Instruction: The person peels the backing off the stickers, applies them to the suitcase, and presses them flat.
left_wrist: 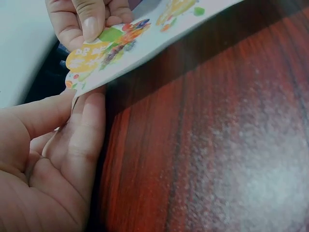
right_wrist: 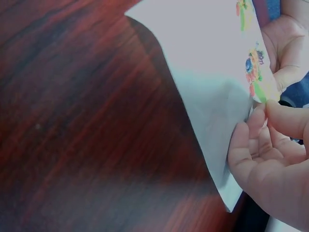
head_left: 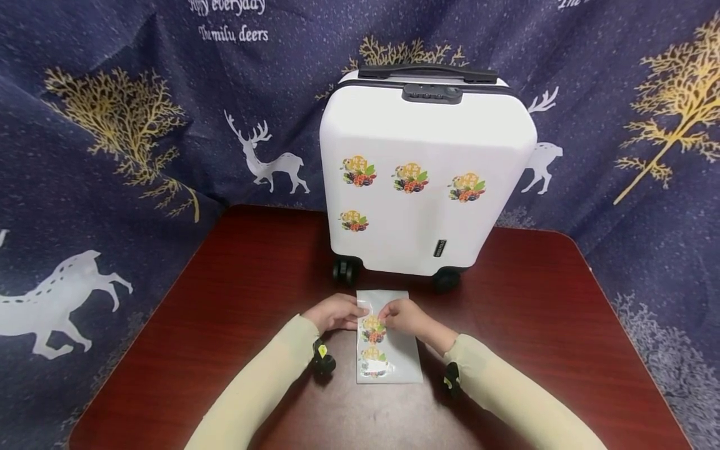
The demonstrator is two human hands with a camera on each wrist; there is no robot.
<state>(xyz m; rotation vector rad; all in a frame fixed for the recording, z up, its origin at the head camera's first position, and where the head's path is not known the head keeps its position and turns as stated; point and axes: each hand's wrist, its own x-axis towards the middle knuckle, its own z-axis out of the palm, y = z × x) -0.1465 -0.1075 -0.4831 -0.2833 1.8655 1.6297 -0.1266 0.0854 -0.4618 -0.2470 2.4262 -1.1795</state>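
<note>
My left hand [head_left: 337,310] holds the left edge of a white sticker sheet [head_left: 400,362], thumb on top and fingers underneath. On the sheet's left side are two fruit stickers, an upper one [head_left: 373,332] and a lower, glare-covered one [head_left: 374,362]. My right hand [head_left: 406,317] pinches the upper sticker's edge between thumb and index finger. In the right wrist view, the sticker's leaf corner [right_wrist: 259,93] rises at those fingertips. The left wrist view shows the sticker's yellow part [left_wrist: 87,58] just above the left thumb.
Behind the sheet a white suitcase [head_left: 416,131] stands upright on black wheels [head_left: 344,271]. Three fruit stickers run across its front, with another sticker [head_left: 354,220] below the leftmost. The reddish-brown table [head_left: 253,269] meets a dark blue patterned cloth [head_left: 292,81] behind.
</note>
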